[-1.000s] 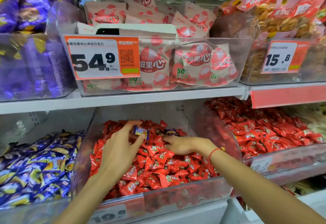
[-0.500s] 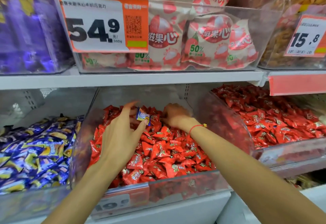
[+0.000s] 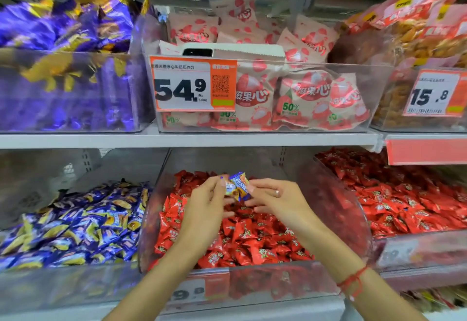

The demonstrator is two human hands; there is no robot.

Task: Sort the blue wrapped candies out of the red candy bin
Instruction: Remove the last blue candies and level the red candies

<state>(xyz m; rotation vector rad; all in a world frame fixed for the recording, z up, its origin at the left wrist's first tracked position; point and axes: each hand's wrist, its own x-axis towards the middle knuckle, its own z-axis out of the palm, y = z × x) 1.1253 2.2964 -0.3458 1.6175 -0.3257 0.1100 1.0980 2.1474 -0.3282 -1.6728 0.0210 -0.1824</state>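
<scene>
L hand (image 3: 205, 203) & R hand (image 3: 276, 198) both pinch small blue-wrapped candies (image 3: 236, 186) w/ fingertips, above clear plastic bin of red candies (image 3: 336, 209).

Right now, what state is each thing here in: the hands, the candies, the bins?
Left hand: pinching blue candies.
Right hand: pinching the same candies.
Blue wrapped candies: held above the red pile.
Red candy bin: open-topped, heaped with red candies.
Blue candy bin: at its left, full.
Upper bin: holding pink bags.
</scene>
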